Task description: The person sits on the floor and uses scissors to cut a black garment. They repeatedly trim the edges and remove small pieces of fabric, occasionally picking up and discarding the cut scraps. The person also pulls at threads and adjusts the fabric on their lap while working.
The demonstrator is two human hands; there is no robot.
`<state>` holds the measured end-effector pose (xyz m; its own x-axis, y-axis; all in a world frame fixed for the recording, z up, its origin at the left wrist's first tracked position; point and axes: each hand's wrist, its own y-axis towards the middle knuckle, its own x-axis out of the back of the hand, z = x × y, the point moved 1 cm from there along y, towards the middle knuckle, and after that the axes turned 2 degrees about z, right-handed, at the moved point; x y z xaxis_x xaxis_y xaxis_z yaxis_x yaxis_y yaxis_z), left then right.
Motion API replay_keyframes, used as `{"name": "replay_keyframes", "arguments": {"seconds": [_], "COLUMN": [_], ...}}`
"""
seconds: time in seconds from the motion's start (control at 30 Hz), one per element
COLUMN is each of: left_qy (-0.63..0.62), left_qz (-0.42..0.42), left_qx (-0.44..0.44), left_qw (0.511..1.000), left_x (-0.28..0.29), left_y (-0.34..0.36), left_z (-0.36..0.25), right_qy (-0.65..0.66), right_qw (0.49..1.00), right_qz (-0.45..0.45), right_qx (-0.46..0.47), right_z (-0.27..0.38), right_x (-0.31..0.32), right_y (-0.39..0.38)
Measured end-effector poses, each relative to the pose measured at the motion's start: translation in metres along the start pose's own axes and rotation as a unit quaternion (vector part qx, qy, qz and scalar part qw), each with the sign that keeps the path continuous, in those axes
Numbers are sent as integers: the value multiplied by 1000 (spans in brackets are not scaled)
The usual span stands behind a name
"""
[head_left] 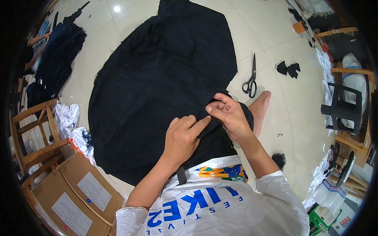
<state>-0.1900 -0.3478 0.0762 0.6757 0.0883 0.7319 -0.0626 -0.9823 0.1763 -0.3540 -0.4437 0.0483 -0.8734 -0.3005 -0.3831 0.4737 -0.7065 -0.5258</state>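
A large piece of black fabric (157,74) with frayed edges lies spread before me and over my lap. My left hand (181,135) rests on it with curled fingers, closed on the black fabric, its index finger pointing toward my other hand. My right hand (230,116) is closed in a pinch, thumb against index finger, just beside the left fingertip and over the cloth. Whatever sits between those right fingertips is too small to make out. Black-handled scissors (250,78) lie on the floor to the right of the fabric, beside my bare foot (260,109).
Black scraps (288,69) lie on the tiled floor (275,23) at the right. Cardboard boxes (84,188) and a wooden chair frame (39,133) stand at the left. A black plastic stool (342,106) is at the right. Another person's arm (38,38) shows at far left by dark fabric (59,55).
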Motion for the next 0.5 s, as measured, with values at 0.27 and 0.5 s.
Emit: {"name": "replay_keyframes", "arguments": {"seconds": [0.27, 0.5], "left_qy": [3, 5], "left_qz": [-2, -6], "left_qx": [1, 1], "left_qw": [1000, 1000], "left_x": [0, -1], "left_y": [0, -1], "left_z": [0, -1], "right_qy": [-20, -30], "right_qw": [1000, 1000], "right_qz": [-8, -6], "right_qx": [7, 3], "right_z": [0, 1], "right_x": [0, -1], "right_y": [4, 4]}}
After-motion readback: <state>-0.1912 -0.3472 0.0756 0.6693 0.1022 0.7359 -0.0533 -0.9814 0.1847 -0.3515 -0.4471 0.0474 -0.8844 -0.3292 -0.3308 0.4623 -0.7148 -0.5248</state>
